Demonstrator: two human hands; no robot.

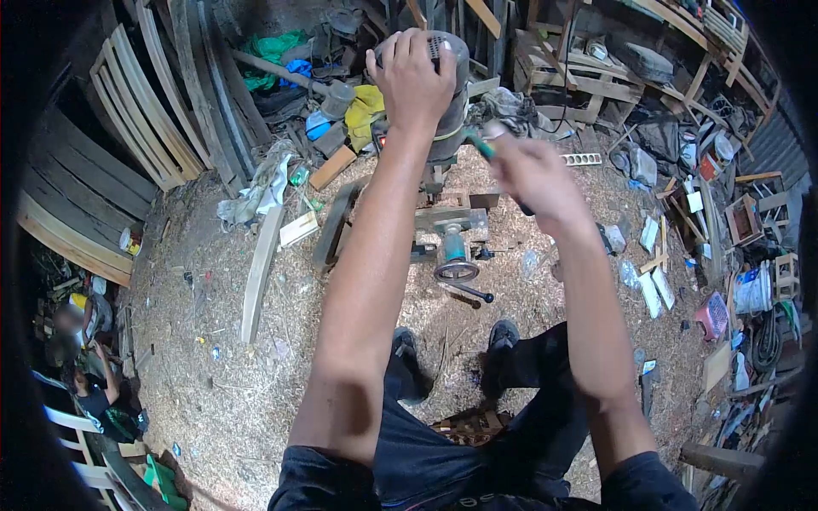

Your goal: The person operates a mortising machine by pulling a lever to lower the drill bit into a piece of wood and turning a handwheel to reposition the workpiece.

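Observation:
My left hand (pixel 416 81) rests on the top of a dark, round motor housing (pixel 456 72), fingers spread over its vented cap. The housing stands at the head of an upright machine with a teal part and a metal handwheel (pixel 457 271) lower down. My right hand (pixel 538 175), smeared by motion, is closed around a slim tool with a green part (pixel 480 143) beside the housing's lower right side. A dark end of the tool shows below the fist. Blur hides what kind of tool it is.
Wood shavings cover the floor (pixel 213 375). Curved planks (pixel 141 102) lean at the left, and a long board (pixel 261 277) lies left of the machine. Scrap wood and a pink basket (pixel 712 317) sit at the right. People (pixel 94 387) are at the far left.

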